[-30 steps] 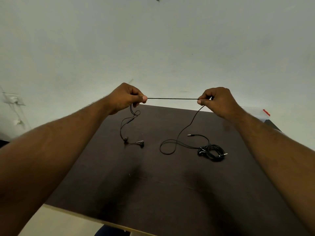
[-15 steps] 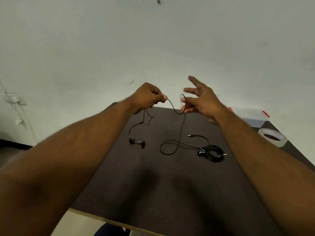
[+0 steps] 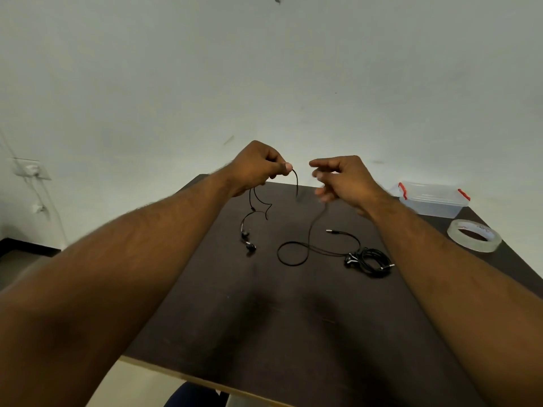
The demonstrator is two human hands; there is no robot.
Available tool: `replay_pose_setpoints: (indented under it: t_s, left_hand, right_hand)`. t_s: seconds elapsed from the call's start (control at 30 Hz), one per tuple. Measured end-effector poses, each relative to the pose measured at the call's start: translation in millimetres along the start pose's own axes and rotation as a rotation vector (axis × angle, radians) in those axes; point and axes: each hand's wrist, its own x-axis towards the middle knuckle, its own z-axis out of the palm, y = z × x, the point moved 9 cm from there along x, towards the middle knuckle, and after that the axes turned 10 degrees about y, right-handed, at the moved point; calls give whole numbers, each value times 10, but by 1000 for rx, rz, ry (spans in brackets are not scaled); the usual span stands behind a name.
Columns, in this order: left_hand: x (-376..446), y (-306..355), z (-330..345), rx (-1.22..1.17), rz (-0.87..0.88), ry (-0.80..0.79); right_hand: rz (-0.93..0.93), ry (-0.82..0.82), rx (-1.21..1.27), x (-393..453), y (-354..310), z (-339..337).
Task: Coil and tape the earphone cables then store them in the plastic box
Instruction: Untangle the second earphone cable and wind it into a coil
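The left hand is raised above the far part of the dark brown worktop, its grip closed in a pinch on the thin black earphone cable. One part of the cable hangs from that fist down to the two small black earbuds, which reach the worktop. The other part arcs out past the thumb, drops toward the right hand, and trails down into a loose loop on the worktop that ends in the bare plug.

The right hand is blurred. Its fingers are partly curled and spread beside the cable; whether they actually grip it cannot be told. Holding the earbud end fixed in one hand probably gives an anchor around which the other can lay turns, so coiling looks barely begun.

A second black earphone set lies bundled near the right forearm, with no tape visible on it. The clear roll of tape and the clear plastic box with red clips wait at the right edge, within easy reach for later steps.
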Motion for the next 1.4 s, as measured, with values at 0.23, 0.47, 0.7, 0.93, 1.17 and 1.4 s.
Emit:
replay_pose_setpoints:
  t_s: [0.23,0.47,0.7,0.93,1.17,1.4]
  left_hand:
    - [8,83,-9,79,53,-30]
    - [29,215,-30,87,109,6]
    - [-5,179,-63,-12,43,-32]
    - [-42,-181,-424,-139,-115,-53]
    - [-64,-311,-566,-152,-117,-46]
    - [-48,-279,-610,-89,-93,-3]
  right_hand:
    - [-179,240,-220,96,-331,-319]
    - [-24,-102,45,1,-239,275]
    - [-96,17,35,37,-299,244]
    - [-359,176,-291,148,-321,-357]
    - [-375,179,-314,161,-296,-419]
    - [-310,34,-210,84,-204,-264]
